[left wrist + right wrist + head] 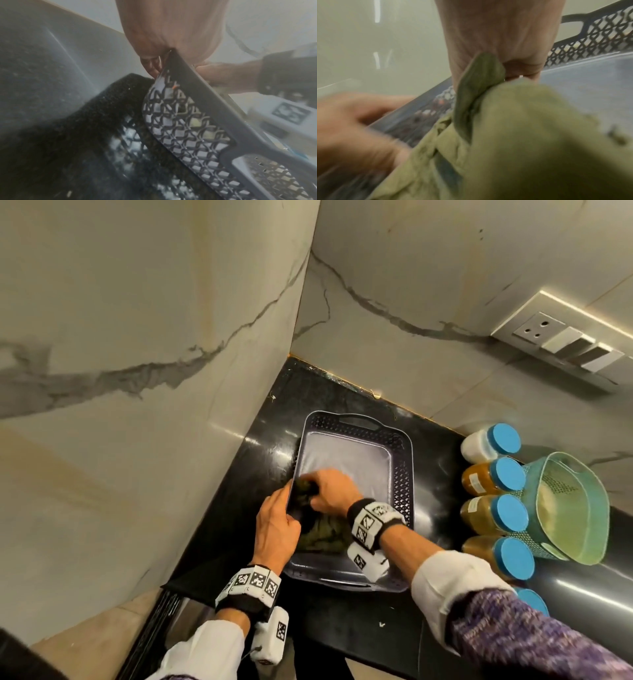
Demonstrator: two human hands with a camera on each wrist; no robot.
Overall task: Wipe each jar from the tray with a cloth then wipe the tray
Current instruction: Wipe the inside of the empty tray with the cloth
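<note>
A dark grey perforated tray [404, 474] stands on the black counter in the corner. My left hand [275, 520] grips the tray's left rim [197, 86]. My right hand [330, 491] bunches an olive-green cloth [322, 535] against the inside of that left wall, low in the tray. The cloth [513, 128] fills the right wrist view, with a fold caught in my right hand [496, 40]. Several blue-lidded jars [493, 513] stand in a row on the counter to the right of the tray.
Marble walls close in at the left and back of the corner. A teal plastic basket [568, 508] lies tilted against the jars at the right. A socket and switch panel [565, 344] sits on the back wall. The counter's front edge runs near my sleeves.
</note>
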